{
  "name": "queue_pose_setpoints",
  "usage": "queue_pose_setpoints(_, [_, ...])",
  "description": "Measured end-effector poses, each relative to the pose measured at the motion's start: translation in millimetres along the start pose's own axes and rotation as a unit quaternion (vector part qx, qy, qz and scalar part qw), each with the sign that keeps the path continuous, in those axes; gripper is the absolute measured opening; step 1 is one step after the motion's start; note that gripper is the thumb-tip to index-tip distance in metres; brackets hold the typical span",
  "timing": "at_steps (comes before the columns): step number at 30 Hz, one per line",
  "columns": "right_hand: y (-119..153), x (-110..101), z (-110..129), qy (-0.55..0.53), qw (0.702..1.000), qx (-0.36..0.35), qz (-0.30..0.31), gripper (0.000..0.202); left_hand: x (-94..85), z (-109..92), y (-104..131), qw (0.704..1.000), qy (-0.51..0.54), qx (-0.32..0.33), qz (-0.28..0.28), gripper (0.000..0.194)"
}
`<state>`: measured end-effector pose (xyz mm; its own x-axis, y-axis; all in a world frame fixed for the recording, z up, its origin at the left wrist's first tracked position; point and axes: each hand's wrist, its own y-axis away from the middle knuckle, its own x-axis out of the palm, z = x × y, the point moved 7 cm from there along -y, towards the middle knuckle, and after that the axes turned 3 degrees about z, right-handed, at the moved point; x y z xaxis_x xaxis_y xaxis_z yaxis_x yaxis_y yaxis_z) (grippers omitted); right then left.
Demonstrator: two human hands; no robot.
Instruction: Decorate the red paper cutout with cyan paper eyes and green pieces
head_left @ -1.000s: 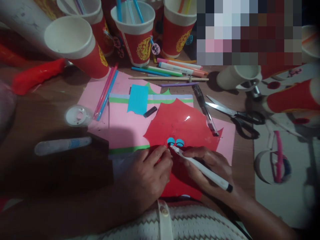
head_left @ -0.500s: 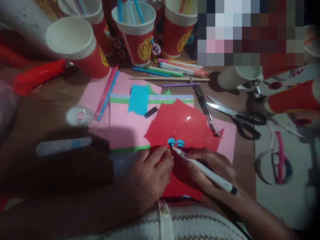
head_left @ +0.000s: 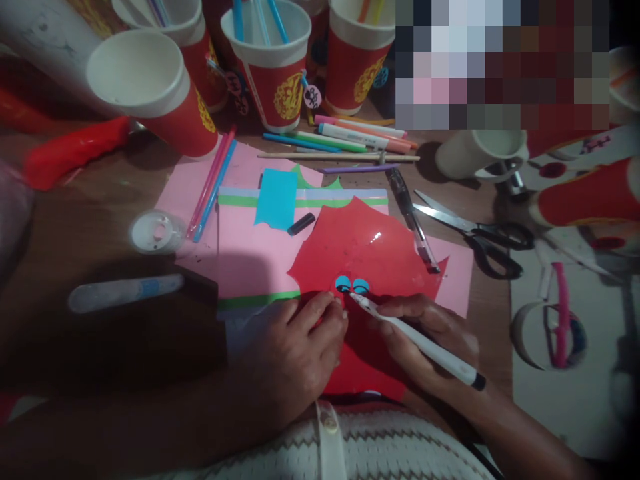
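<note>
My right hand (head_left: 433, 333) grips a white marker (head_left: 425, 347) with a black end, its fingers closed around the barrel. The marker's tip points down and left at two small blue ovals (head_left: 360, 286) with black marks. They lie over a large red sheet (head_left: 357, 243) with a scalloped, pointed edge. My left hand (head_left: 305, 340) is closed just below and left of the ovals, fingertips pinched together. A bit of bright red shows between its fingers, but what they hold is hidden. A black marker cap (head_left: 301, 224) lies by the red sheet's upper left edge.
Pink sheets (head_left: 250, 257) and a blue paper piece (head_left: 276, 199) lie beneath and beside the red one. Scissors (head_left: 475, 233) and a black pen (head_left: 413, 220) lie right. Red-and-white paper cups (head_left: 273, 87) stand behind several markers (head_left: 360, 138). A glue-like tube (head_left: 125, 293) lies left.
The marker in my right hand has shifted slightly right, its tip moving off the left oval's lower edge. A black line now shows along that edge. My left hand stays in place.
</note>
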<state>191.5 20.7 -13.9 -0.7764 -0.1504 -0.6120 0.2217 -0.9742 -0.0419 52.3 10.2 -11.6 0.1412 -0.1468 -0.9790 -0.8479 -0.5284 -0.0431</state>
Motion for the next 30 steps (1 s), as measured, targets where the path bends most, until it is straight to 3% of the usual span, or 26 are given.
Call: queue_pose_setpoints(30, [-2.2,3.4,-0.4,-0.017,0.999,0.001,0.029,0.021,-0.2,0.9,-0.6,1.0,0.004,-0.001,0.0,0.032])
